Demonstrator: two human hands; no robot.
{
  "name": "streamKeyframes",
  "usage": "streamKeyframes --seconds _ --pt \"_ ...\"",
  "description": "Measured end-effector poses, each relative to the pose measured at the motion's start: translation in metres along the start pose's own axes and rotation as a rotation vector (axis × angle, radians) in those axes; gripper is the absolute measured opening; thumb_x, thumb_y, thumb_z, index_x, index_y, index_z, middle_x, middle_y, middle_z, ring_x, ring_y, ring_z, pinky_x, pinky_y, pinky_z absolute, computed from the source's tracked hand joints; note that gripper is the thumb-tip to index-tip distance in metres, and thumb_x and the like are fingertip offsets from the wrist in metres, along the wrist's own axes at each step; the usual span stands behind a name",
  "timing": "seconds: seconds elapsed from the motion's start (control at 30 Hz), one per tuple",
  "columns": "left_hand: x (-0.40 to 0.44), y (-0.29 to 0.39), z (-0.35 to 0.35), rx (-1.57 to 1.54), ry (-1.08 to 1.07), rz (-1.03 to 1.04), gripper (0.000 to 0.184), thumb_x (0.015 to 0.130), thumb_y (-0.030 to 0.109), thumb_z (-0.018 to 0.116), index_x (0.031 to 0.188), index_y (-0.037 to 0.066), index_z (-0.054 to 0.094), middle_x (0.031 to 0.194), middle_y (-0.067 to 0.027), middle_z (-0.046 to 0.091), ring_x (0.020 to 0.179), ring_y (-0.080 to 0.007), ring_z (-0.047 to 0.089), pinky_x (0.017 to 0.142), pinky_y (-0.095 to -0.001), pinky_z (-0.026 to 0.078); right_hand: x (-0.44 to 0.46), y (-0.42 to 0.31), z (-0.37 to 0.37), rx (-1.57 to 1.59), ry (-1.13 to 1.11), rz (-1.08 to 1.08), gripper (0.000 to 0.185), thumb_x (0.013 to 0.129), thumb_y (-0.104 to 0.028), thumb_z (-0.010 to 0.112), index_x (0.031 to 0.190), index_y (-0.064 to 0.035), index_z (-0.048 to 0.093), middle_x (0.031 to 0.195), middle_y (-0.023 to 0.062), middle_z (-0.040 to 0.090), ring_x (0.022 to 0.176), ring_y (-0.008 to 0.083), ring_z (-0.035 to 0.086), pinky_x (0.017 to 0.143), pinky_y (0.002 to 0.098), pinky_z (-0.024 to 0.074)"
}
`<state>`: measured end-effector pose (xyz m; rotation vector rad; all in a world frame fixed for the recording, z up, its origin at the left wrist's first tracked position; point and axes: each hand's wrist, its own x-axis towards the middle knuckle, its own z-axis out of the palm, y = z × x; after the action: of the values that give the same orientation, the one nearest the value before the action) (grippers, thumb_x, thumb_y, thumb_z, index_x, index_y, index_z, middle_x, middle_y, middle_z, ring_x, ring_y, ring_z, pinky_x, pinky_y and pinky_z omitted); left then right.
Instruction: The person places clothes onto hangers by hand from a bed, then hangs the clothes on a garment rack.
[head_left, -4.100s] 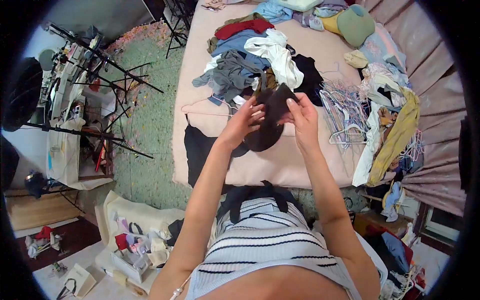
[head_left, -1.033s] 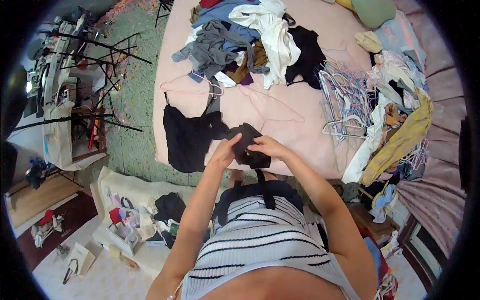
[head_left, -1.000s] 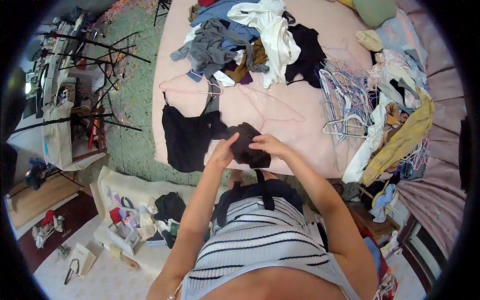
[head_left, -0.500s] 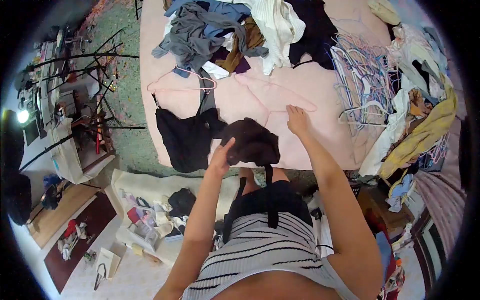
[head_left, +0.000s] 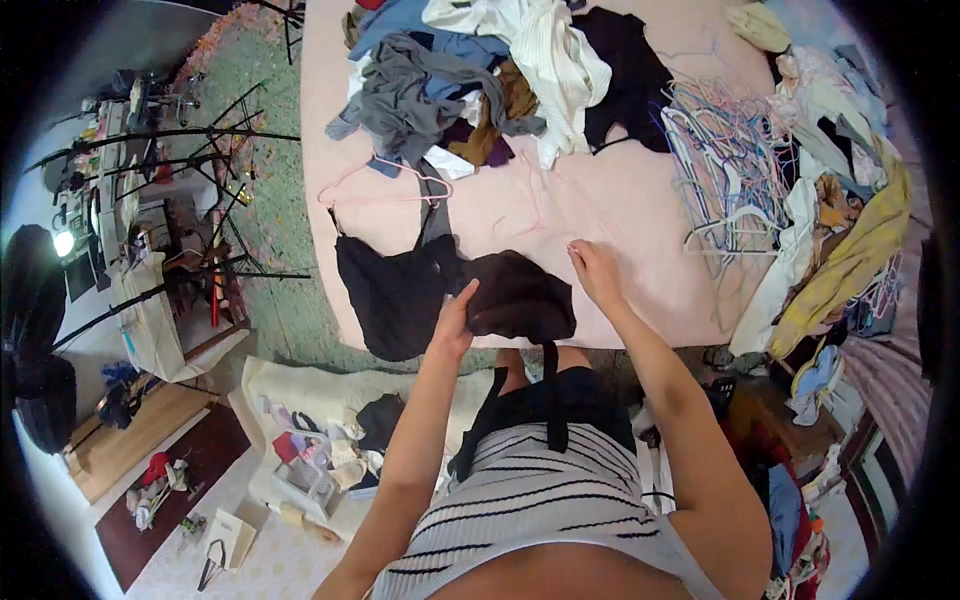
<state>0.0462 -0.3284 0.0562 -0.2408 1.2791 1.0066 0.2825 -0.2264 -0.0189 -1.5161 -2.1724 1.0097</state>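
My left hand [head_left: 457, 315] is closed on the left edge of a bunched dark brown garment [head_left: 522, 298] at the front edge of the bed. To its right, my right hand [head_left: 594, 270] has its fingers drawn together at the lower part of a pale pink hanger [head_left: 535, 205], which is blurred and blends into the pink sheet. A black strappy top [head_left: 385, 300] lies left of the brown garment, on another pink hanger [head_left: 385, 165]. Part of the brown garment lies against the black top.
A heap of clothes [head_left: 440, 90] lies further back on the bed [head_left: 640, 200]. Many hangers [head_left: 735, 170] are piled at the right, beside more clothes [head_left: 850, 240]. Black stands [head_left: 215, 200] are at the left. A cream seat [head_left: 270, 380] with small items is below left.
My right hand has left the brown garment, moved right to the pale pink hanger and closed at it. My left hand still holds the garment. Earlier, both hands held it above the bed.
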Motion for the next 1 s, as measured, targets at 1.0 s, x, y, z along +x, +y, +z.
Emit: streamKeyframes --seconds 1.0 --pt "-0.173 0.209 0.074 0.281 -0.600 0.571 0.024 0.088 0.028 0.055 0.092 0.004 0.060 0.069 -0.0021 0.058 0.050 -0.0099 0.051 0.049 -0.0217 0.043 -0.032 -0.210 -0.262 0.760 0.144 -0.152 0.021 0.090 -0.021 0.052 0.089 -0.0036 0.063 0.082 -0.0023 0.060 0.076 0.0063 0.053 0.071 0.0207 0.0411"
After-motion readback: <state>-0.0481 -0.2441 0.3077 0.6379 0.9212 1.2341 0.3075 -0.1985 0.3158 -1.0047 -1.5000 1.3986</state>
